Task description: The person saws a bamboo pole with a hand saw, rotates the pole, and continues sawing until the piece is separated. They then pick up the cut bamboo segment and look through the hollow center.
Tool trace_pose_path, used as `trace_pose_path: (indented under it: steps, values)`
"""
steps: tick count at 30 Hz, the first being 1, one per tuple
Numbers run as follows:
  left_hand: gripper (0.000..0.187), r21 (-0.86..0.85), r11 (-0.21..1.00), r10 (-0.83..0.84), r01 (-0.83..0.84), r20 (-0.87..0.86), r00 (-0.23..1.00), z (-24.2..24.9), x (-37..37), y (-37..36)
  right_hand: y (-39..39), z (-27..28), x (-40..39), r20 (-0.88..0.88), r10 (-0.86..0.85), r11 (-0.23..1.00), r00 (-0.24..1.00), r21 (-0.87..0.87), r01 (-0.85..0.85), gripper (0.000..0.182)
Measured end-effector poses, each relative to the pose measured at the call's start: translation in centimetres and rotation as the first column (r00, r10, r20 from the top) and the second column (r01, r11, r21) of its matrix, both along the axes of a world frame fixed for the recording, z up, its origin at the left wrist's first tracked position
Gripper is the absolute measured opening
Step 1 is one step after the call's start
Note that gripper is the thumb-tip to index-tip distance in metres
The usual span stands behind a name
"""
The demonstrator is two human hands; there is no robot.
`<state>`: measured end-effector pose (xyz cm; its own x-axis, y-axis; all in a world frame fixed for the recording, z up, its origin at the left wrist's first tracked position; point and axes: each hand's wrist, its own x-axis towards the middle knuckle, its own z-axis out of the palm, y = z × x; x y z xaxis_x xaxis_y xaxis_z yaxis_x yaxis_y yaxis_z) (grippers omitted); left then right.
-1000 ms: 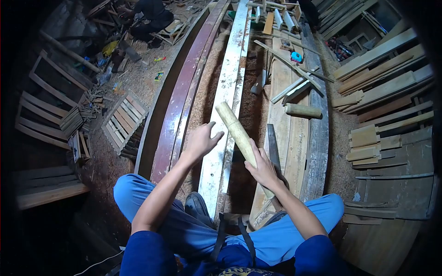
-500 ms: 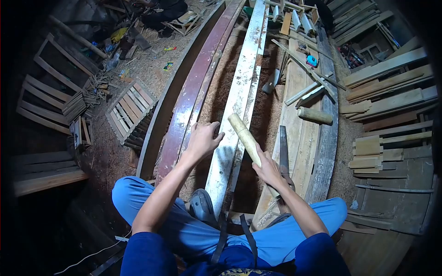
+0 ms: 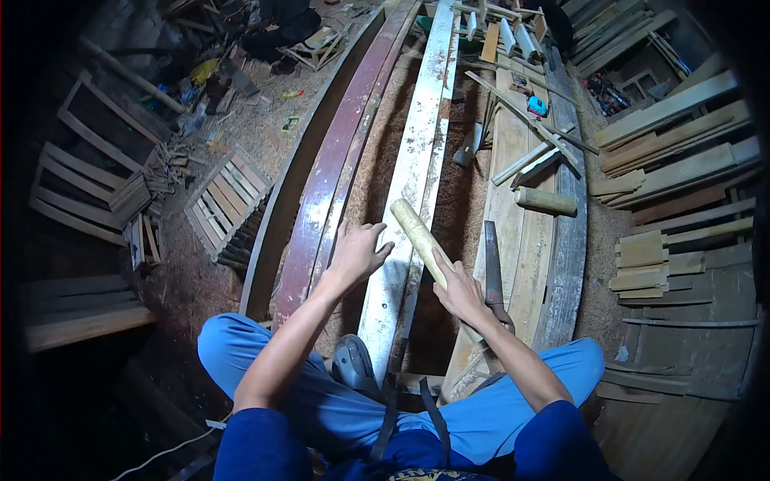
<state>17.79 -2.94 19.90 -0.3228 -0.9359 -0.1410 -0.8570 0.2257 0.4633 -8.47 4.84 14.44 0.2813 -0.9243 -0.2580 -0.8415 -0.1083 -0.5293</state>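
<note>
A length of bamboo [image 3: 423, 238] slants up and to the left, and my right hand [image 3: 463, 295] grips its lower part. My left hand [image 3: 359, 252] is over the edge of the white, worn beam [image 3: 416, 148], its fingers apart and nothing in them. The bamboo's upper end is a little to the right of that hand, also over the white beam. Just right of my right hand lies a dark, long-bladed tool [image 3: 492, 260]; its lower end is partly hidden behind my wrist. A second bamboo piece [image 3: 545, 201] rests on the wooden planks at right.
A maroon beam [image 3: 337, 160] runs left of the white one. On the right-hand planks [image 3: 511, 160] lie thin wood strips [image 3: 521, 108] and a turquoise object [image 3: 536, 106]. An axe-like tool [image 3: 469, 147] is between the beams. Stacked boards [image 3: 682, 160] line the right; a slatted panel [image 3: 228, 200] is at left.
The fingers of my left hand have spread from a more curled pose. My right hand keeps hold of the bamboo, which has shifted slightly left in the view.
</note>
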Motion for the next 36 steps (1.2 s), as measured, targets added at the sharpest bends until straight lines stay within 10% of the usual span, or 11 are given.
trace_pose_path:
  steps: [8,11,36]
  values:
    - [0.048,-0.046,0.999,-0.006,0.005,-0.017,1.000,-0.1,0.3,0.4,0.7,-0.4,1.4,0.028,-0.088,0.969,0.996,-0.230,0.092,0.097]
    - [0.049,-0.051,0.998,-0.024,0.023,-0.012,1.000,0.0,0.3,0.3,1.0,-2.4,0.4,-0.078,-0.058,0.998,0.995,0.018,0.060,0.098]
    - [0.053,-0.088,0.993,-0.082,0.082,0.009,0.997,0.4,-0.2,1.4,0.4,-0.6,1.2,-0.120,0.023,1.000,0.992,-0.004,-0.023,0.096]
